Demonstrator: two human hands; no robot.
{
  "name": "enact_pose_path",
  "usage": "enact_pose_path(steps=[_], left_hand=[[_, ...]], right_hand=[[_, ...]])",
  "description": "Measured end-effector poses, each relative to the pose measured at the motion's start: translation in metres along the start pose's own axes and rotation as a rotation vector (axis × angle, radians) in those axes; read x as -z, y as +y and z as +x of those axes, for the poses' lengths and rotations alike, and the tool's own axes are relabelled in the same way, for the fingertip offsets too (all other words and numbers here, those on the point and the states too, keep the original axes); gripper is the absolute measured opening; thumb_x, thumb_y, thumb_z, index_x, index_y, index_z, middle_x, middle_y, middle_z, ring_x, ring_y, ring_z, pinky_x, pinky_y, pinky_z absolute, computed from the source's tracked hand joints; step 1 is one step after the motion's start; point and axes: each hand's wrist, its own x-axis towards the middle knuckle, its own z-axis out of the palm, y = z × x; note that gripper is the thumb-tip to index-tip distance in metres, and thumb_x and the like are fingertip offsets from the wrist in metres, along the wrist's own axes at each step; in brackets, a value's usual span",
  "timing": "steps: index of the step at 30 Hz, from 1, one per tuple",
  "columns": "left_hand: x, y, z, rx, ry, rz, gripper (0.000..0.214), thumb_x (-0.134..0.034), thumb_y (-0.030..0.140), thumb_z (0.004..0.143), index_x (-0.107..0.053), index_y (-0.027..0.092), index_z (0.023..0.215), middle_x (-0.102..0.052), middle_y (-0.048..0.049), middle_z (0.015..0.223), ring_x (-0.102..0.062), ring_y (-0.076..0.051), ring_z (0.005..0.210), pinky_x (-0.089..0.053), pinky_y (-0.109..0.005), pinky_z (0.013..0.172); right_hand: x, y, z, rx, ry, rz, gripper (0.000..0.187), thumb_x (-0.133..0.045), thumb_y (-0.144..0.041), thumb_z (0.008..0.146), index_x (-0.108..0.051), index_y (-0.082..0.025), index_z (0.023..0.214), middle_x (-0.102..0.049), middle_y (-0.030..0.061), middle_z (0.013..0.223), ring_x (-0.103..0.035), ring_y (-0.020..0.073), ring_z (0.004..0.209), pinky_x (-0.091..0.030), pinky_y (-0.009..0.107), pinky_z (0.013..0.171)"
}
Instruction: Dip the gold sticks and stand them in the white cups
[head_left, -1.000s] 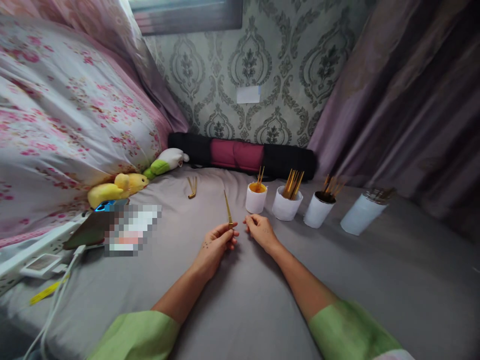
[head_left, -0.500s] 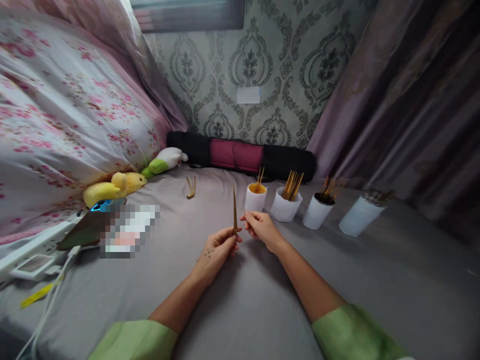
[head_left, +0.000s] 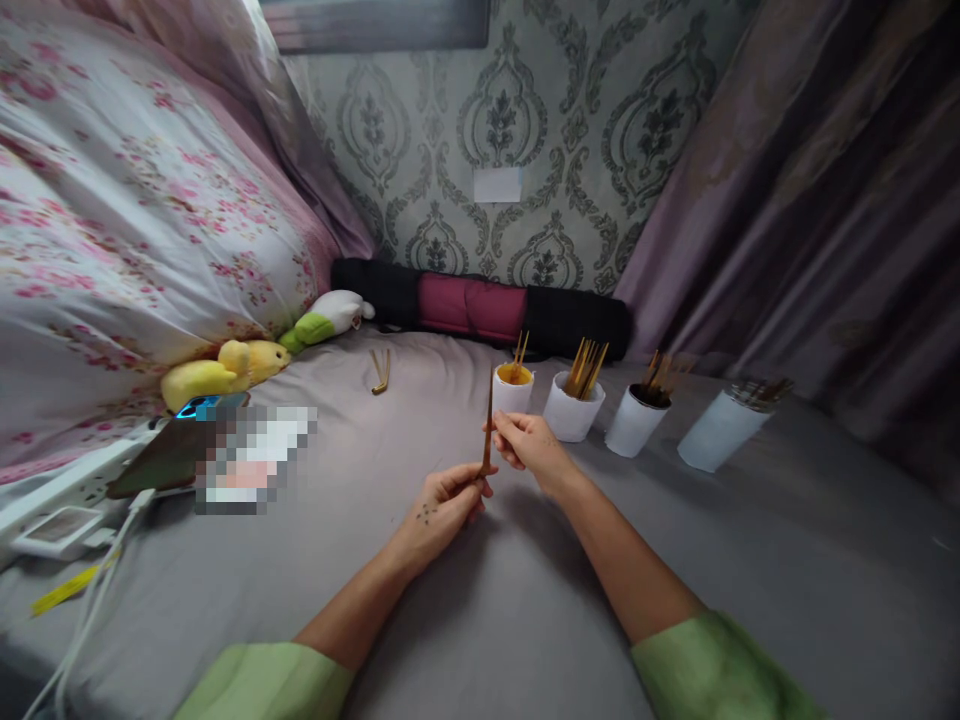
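A slim brown tapered stick point(head_left: 490, 395) stands nearly upright in front of me, its pointed end up. My left hand point(head_left: 450, 500) pinches its lower end between thumb and fingers. Higher up, my right hand point(head_left: 529, 445) is closed with its fingertips at the stick's side, seemingly gripping it; the exact contact is partly hidden. Just behind my right hand is a white cup point(head_left: 513, 398) with an orange-yellow inside and a few thin golden sticks. To its right stands a wider white cup point(head_left: 573, 415), holding a thick bunch of similar sticks.
Farther right are a dark-lined white cup point(head_left: 634, 425) and a tilted-looking pale cup point(head_left: 716, 435), both with sticks. Small golden sticks point(head_left: 381, 375) lie on the grey sheet point(head_left: 420, 640). Plush toys point(head_left: 225, 375), a power strip point(head_left: 82, 490) and cables are left; a black-and-maroon roll point(head_left: 472, 305) lies behind.
The stick and my left hand have shifted slightly right. My right hand's fingers, earlier apart from the stick, now meet it partway up.
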Motion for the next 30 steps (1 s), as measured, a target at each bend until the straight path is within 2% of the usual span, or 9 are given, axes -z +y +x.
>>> enact_pose_path(steps=[9,15,21,30], left_hand=[[-0.0006,-0.0018,-0.0013,0.013,-0.025,0.072,0.029,-0.050,0.026,0.073,-0.065,0.016,0.096,-0.056,-0.0015,0.068,-0.046,-0.009,0.053,-0.035,-0.019,0.048],[-0.0004,-0.0031,-0.0018,0.003,-0.047,0.052,0.023,-0.051,0.024,0.071,-0.067,0.016,0.086,-0.057,-0.0025,0.069,-0.047,-0.009,0.055,-0.035,-0.019,0.048],[-0.0014,0.0018,-0.0024,0.070,-0.030,0.009,0.026,-0.055,0.025,0.070,-0.065,0.016,0.092,-0.058,-0.0023,0.068,-0.047,-0.008,0.053,-0.037,-0.019,0.048],[0.0042,0.0018,-0.0036,0.205,-0.100,-0.273,0.027,-0.061,0.028,0.069,-0.063,0.013,0.091,-0.060,-0.0058,0.076,-0.050,-0.008,0.059,-0.036,-0.019,0.052]], right_hand=[[-0.0014,-0.0017,-0.0013,-0.006,0.036,-0.093,0.034,-0.051,-0.047,0.071,-0.057,-0.013,0.071,-0.042,-0.0055,0.049,-0.029,0.0028,0.036,-0.019,0.018,0.033],[-0.0032,-0.0037,-0.0029,-0.018,0.071,-0.166,0.028,-0.058,-0.042,0.065,-0.056,-0.014,0.067,-0.042,-0.0055,0.046,-0.031,0.0035,0.037,-0.021,0.018,0.034],[-0.0025,-0.0034,-0.0019,-0.014,0.073,-0.181,0.026,-0.057,-0.040,0.067,-0.057,-0.014,0.067,-0.043,-0.0050,0.047,-0.031,0.0035,0.037,-0.022,0.017,0.035],[0.0002,-0.0062,-0.0032,-0.002,0.031,-0.178,0.027,-0.055,-0.038,0.068,-0.061,-0.012,0.073,-0.044,-0.0042,0.049,-0.032,0.0034,0.039,-0.023,0.018,0.036]])
